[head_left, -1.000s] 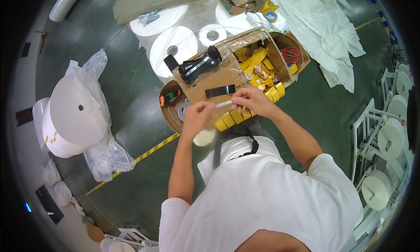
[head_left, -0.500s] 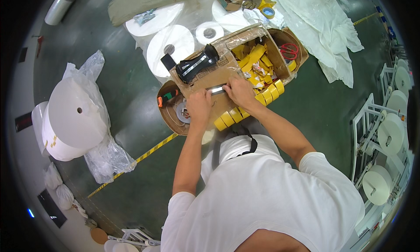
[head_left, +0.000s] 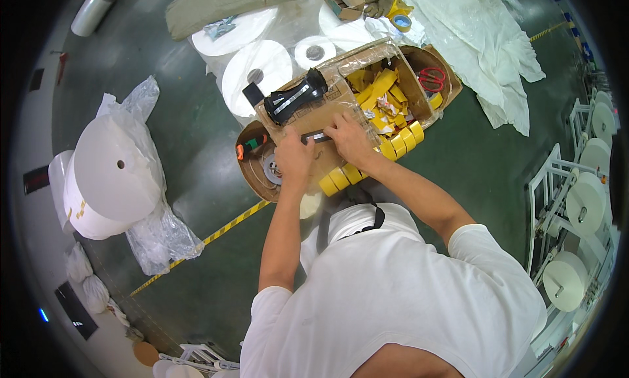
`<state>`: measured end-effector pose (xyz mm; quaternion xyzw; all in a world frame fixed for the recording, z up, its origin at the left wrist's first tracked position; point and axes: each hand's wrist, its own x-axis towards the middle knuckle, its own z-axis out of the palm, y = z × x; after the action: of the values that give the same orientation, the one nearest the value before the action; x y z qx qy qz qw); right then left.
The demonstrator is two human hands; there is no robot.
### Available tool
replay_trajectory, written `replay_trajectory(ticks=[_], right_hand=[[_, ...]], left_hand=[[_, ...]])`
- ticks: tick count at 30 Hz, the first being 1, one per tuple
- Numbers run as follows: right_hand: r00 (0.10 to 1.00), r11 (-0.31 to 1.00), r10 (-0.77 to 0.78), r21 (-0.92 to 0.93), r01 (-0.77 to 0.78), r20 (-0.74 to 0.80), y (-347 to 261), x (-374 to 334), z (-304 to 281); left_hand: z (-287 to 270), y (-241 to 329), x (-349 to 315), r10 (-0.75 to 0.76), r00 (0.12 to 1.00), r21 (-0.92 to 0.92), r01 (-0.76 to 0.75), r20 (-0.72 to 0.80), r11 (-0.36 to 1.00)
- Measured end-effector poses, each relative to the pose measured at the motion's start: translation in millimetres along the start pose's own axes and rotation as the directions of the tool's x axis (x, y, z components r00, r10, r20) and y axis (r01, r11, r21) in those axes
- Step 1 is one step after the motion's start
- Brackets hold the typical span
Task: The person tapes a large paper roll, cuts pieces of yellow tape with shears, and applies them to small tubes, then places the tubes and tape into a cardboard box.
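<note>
A small, narrow dark strip with a pale shiny part [head_left: 318,137] lies between my hands over the brown cardboard [head_left: 327,118] of a box; its exact kind is too small to make out. My left hand [head_left: 294,156] has its fingers closed at the strip's left end. At the other end, the fingertips of my right hand [head_left: 351,139] pinch it. Just beyond my hands, a bundle of black straps with pale stripes [head_left: 296,97] rests on the cardboard. Beside my right hand, a row of yellow tape rolls [head_left: 398,144] lines the box's near edge.
Yellow scraps [head_left: 382,99] fill an open compartment, with red-handled scissors [head_left: 431,79] to its right. A green-and-orange tool [head_left: 251,146] and a grey ring [head_left: 272,169] sit in the left compartment. Large white rolls [head_left: 257,70] stand behind; another wrapped roll [head_left: 118,168] is at left.
My right hand has shifted slightly left along the strip, and my left hand slightly away from me. The strip's face, bright before, now looks mostly dark.
</note>
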<state>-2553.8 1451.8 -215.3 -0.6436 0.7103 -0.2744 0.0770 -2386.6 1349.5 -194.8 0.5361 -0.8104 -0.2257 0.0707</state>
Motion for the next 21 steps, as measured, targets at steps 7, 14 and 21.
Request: replay_trajectory(ticks=[7,14,21], right_hand=[[0.988,0.983,-0.144,0.125,0.136,0.052,-18.7,-9.9,-73.2],[0.752,0.801,-0.598,0.235,0.551,0.277,-65.5,-54.6,-30.8],[0.583,0.759,-0.643,0.31,0.573,0.497,-60.9,-28.4,-36.7]], left_hand=[[-52.9,-25.7,-40.3,-0.158,0.987,-0.392,0.159,0.036,0.906],[-64.6,-38.7,-62.5,-0.032,0.977,-0.719,0.177,0.211,0.672],[-60.8,-45.0,-73.7,0.11,0.96,-0.671,0.096,0.257,0.735]])
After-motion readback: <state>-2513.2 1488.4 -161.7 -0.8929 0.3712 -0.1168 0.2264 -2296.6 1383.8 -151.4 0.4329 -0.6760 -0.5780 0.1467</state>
